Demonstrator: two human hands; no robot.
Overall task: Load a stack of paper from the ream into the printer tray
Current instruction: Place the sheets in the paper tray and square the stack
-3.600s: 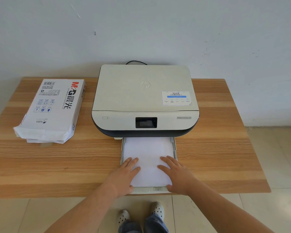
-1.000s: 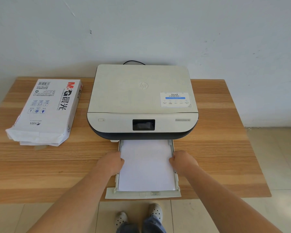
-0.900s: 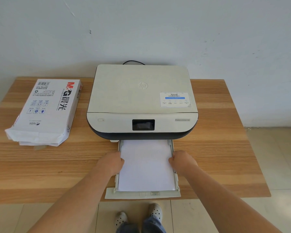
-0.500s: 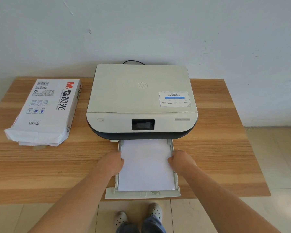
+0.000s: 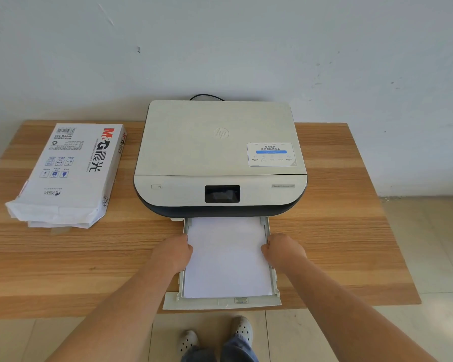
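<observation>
A cream printer stands at the middle of the wooden table. Its paper tray is pulled out toward me, past the table's front edge. A white stack of paper lies flat inside the tray. My left hand grips the tray's left side wall, fingers curled onto the paper's edge. On the opposite wall my right hand holds the tray the same way. The opened ream, in a white wrapper with red and black print, lies on the table to the left.
The wooden table stands against a pale wall. A black cable runs out behind the printer. Tiled floor and my two feet in white clogs show below the table's front edge.
Since 3.6 s ago my hands left the top of the paper and took hold of the tray's side walls, and the tray sits further out. Over the last second nothing has visibly moved.
</observation>
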